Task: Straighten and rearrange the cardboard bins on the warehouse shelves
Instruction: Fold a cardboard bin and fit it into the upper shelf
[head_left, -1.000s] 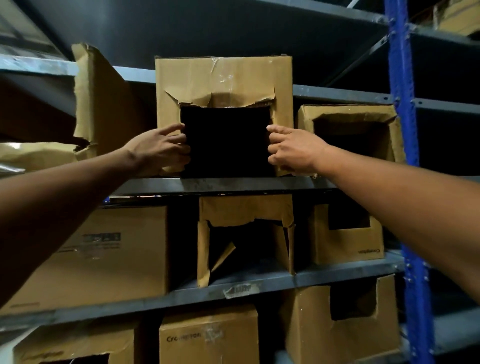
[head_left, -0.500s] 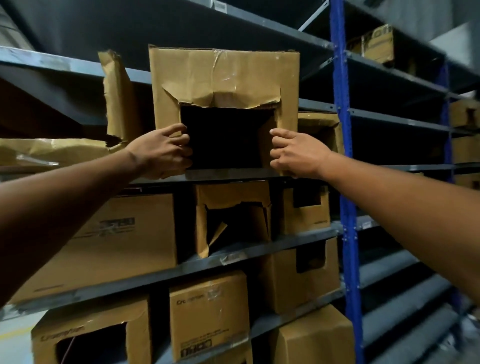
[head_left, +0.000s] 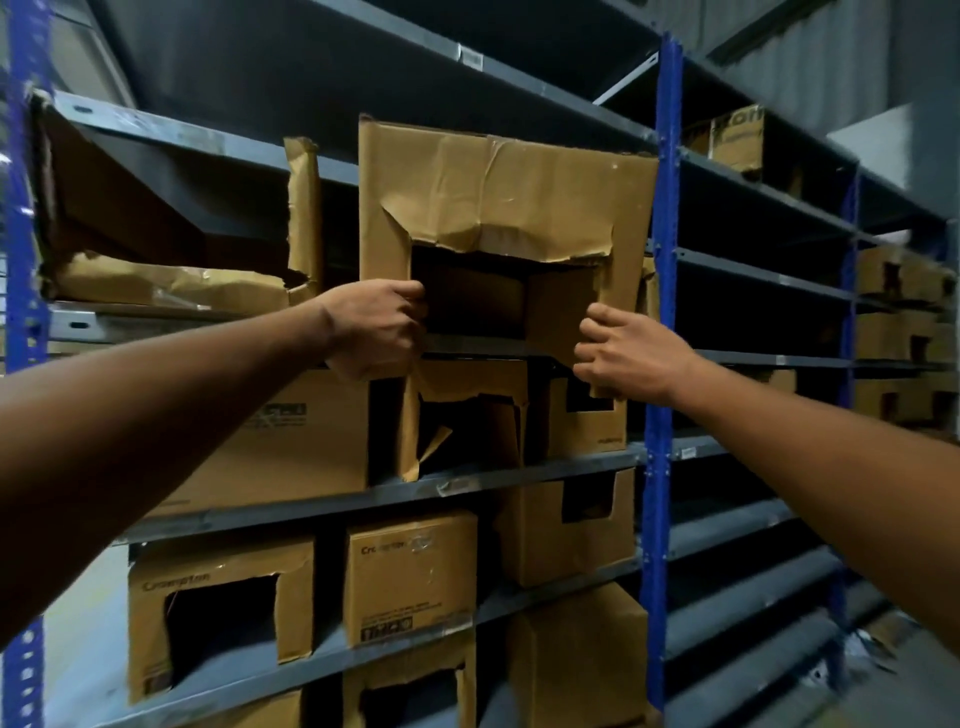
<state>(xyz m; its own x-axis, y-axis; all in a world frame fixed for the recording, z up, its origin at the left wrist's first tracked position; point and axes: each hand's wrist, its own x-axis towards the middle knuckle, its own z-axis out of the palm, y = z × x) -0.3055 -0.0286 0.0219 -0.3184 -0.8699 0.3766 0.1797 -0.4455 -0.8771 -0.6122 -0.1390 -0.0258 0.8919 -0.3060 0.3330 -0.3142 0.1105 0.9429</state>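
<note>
A tall cardboard bin (head_left: 509, 187) with a torn square opening in its front hangs out past the front edge of the upper grey shelf (head_left: 467, 347). My left hand (head_left: 376, 327) is closed on the left edge of the opening. My right hand (head_left: 631, 356) grips the bin's lower right front strip. The bin's bottom corners reach below the shelf lip. A crushed, torn bin (head_left: 171, 283) lies to its left on the same shelf.
Below are shelves with several cardboard bins, among them a torn one (head_left: 467, 415) directly under the held bin and a closed box (head_left: 291, 441) to its left. A blue upright (head_left: 662, 312) stands just right of the held bin. Further shelves extend rightwards.
The bin has come forward off the shelf toward me and now looks larger. Both hands have dropped lower on its front, and my view has swung to the left.
</note>
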